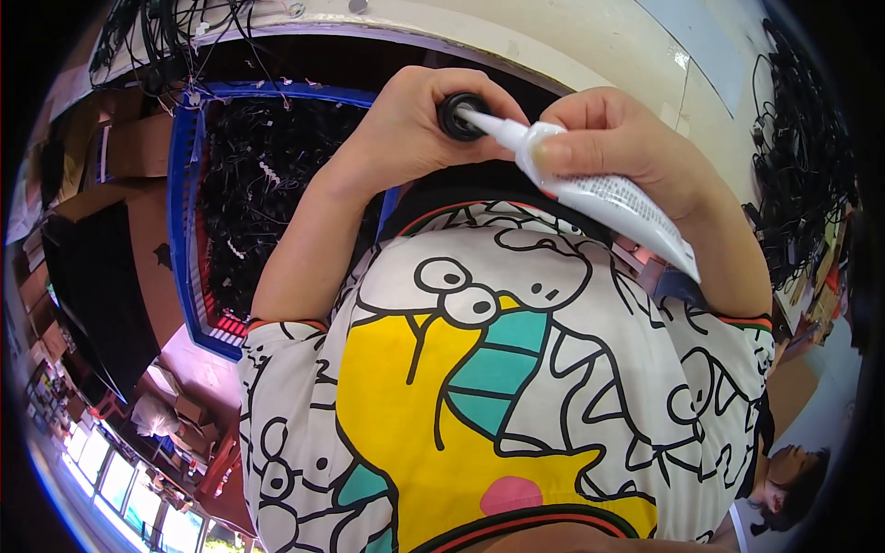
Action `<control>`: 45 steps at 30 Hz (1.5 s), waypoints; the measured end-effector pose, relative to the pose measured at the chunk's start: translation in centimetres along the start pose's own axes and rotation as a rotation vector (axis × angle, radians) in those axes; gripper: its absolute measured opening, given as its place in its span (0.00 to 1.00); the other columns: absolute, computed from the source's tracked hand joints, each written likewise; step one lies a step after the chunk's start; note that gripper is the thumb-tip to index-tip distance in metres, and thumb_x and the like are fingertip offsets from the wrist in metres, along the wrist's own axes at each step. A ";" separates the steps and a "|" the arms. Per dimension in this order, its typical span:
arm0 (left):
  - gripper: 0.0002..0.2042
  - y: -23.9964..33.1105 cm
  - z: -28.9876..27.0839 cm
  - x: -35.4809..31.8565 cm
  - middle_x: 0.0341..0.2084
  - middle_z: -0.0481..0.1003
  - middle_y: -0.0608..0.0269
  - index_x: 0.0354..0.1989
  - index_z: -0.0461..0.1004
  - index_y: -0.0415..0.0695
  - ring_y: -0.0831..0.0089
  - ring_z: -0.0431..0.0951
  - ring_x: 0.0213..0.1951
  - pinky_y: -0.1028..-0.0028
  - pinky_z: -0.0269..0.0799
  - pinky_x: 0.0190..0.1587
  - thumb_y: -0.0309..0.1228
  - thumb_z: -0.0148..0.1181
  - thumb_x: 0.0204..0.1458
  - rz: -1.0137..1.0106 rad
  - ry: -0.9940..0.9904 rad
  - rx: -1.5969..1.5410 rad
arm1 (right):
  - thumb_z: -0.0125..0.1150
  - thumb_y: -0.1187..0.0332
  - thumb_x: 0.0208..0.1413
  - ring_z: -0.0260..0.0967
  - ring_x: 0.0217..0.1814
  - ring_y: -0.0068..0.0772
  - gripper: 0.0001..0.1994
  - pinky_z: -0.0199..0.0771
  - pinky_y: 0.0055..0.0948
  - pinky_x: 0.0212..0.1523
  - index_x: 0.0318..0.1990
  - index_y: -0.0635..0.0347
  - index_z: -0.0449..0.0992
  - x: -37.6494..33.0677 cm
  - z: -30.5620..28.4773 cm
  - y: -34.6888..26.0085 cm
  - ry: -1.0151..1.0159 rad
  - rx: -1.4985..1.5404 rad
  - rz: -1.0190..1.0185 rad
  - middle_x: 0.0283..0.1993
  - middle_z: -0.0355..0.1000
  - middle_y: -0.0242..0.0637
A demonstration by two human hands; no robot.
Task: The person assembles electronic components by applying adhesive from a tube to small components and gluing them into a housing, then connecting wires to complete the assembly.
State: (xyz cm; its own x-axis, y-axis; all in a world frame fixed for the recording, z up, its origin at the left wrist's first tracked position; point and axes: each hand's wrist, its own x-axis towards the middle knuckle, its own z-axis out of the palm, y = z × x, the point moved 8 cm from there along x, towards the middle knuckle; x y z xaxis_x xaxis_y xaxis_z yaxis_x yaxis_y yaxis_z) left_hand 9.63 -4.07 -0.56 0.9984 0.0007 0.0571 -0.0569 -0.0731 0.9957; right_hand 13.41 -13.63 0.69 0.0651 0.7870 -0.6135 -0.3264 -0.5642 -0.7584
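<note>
My left hand [406, 129] is closed around a small round black part [454, 129] whose hollow end faces up. In my right hand [636, 152] is a white squeeze tube [618, 207], pinched near its neck by thumb and fingers. The tube slants down to the right, and its narrow white nozzle reaches to the opening of the black part. Whether the tip touches the inside wall I cannot tell.
A blue crate [189, 221] full of black cables stands to my left. Beyond my hands runs a pale tabletop [590, 41], with black cables [157, 41] at its far left and a heap of black cables [807, 157] at right. Another person [788, 484] is at lower right.
</note>
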 end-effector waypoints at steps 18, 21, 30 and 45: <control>0.10 -0.6 0.0 0.0 0.22 0.71 0.67 0.26 0.73 0.38 0.82 0.69 0.27 0.83 0.64 0.31 0.16 0.59 0.31 -0.009 -0.015 -0.006 | 0.62 0.64 0.42 0.63 0.16 0.13 0.10 0.57 0.13 0.15 0.26 0.63 0.74 -0.8 0.1 -0.1 -0.044 0.148 0.079 0.20 0.70 0.30; 0.11 -0.5 0.0 0.1 0.22 0.71 0.67 0.27 0.73 0.38 0.81 0.69 0.27 0.82 0.64 0.31 0.16 0.60 0.31 -0.006 -0.016 0.012 | 0.62 0.65 0.42 0.63 0.16 0.13 0.10 0.58 0.13 0.15 0.26 0.63 0.74 -0.5 0.0 0.1 -0.036 0.158 0.069 0.20 0.70 0.31; 0.11 -0.9 0.1 -0.1 0.22 0.71 0.67 0.27 0.72 0.38 0.81 0.69 0.26 0.82 0.64 0.30 0.16 0.60 0.31 -0.005 0.021 0.070 | 0.61 0.65 0.42 0.64 0.17 0.15 0.10 0.60 0.14 0.16 0.27 0.64 0.74 -0.4 0.0 0.0 0.023 0.158 0.076 0.22 0.70 0.32; 0.12 -0.7 0.6 0.1 0.23 0.72 0.67 0.27 0.73 0.38 0.82 0.70 0.28 0.82 0.65 0.33 0.15 0.59 0.29 -0.049 -0.009 0.022 | 0.60 0.63 0.42 0.64 0.16 0.14 0.10 0.59 0.13 0.16 0.26 0.62 0.75 -0.9 0.0 -0.4 0.002 0.065 0.123 0.20 0.70 0.31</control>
State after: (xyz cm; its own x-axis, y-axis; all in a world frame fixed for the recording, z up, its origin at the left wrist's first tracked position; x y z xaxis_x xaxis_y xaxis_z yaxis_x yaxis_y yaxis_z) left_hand 9.76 -4.62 -1.27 1.0000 -0.0045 0.0072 -0.0076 -0.0949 0.9955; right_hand 13.49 -14.07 1.55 0.0231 0.7121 -0.7017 -0.3928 -0.6390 -0.6614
